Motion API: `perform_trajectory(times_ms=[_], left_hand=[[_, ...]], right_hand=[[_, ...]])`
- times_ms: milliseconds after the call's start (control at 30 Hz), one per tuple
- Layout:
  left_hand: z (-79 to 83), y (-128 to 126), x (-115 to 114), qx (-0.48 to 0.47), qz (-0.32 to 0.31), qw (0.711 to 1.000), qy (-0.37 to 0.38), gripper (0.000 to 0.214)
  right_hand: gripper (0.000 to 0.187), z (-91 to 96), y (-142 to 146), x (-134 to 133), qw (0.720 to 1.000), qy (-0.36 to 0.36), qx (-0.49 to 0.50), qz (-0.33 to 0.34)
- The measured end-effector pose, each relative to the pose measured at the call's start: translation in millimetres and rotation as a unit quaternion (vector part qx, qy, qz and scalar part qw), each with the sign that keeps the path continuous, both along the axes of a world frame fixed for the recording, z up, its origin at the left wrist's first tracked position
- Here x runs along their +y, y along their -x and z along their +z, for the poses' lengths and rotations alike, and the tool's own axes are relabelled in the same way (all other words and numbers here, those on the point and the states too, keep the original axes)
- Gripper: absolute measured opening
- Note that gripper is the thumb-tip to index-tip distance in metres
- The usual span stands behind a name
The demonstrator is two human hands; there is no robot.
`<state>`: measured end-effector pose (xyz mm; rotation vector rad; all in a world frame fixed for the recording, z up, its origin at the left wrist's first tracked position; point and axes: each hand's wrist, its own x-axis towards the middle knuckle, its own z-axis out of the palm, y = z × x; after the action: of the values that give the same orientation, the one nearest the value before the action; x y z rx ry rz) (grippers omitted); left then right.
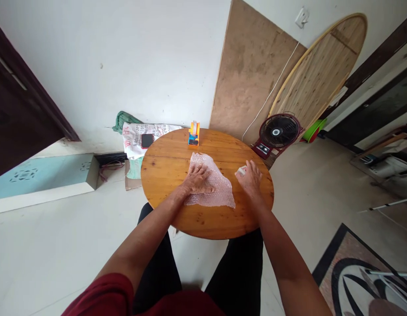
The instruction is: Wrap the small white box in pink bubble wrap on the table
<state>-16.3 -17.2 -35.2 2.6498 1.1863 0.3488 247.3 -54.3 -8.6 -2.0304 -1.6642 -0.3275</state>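
Note:
A sheet of pinkish bubble wrap [219, 193] lies on the round wooden table [163, 175]. My left hand [199, 179] rests flat on the sheet, its fingers spread. To the right of the wrap, my right hand [252, 177] is curled around a small white box with red marks [242, 170]. The box's left part shows beside the thumb; the fingers cover the remainder. At the table's far edge stands an orange and blue tape dispenser [193, 135].
A dark red fan [275, 131] stands just beyond the table's right side. Behind it lean a brown board [252, 61] and a round wooden tabletop [325, 66]. A printed white sack [134, 140] sits at the back left, near a pale blue box [52, 175].

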Motion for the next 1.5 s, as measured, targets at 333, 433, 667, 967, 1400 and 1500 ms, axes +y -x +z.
perform_trajectory(times_ms=[333,433,667,967,1400,1500], left_hand=[[1.9,0,0,0.001,0.004,1.000,-0.002,0.083],[-1.0,0,1,0.001,0.003,1.000,-0.008,0.086],[-2.3,0,1,0.006,0.000,1.000,-0.029,0.079],[3.6,0,1,0.043,-0.006,0.999,-0.011,0.069],[8.8,0,2,0.006,0.001,0.999,0.048,0.099],[8.0,4,7,-0.032,-0.002,0.996,0.079,0.085]], right_hand=[[0.055,-16.2,-26,-3,0.942,-0.057,0.332,0.003],[0.052,-1.4,-19,-18,0.891,-0.090,0.443,0.042],[0.052,63.1,37,-63,0.846,0.141,0.431,0.279],[0.050,48.1,92,-23,0.751,0.325,0.356,0.452],[0.049,-1.6,43,5,0.831,0.141,0.432,0.320],[0.053,-3.7,50,3,0.837,0.124,0.416,0.333]])
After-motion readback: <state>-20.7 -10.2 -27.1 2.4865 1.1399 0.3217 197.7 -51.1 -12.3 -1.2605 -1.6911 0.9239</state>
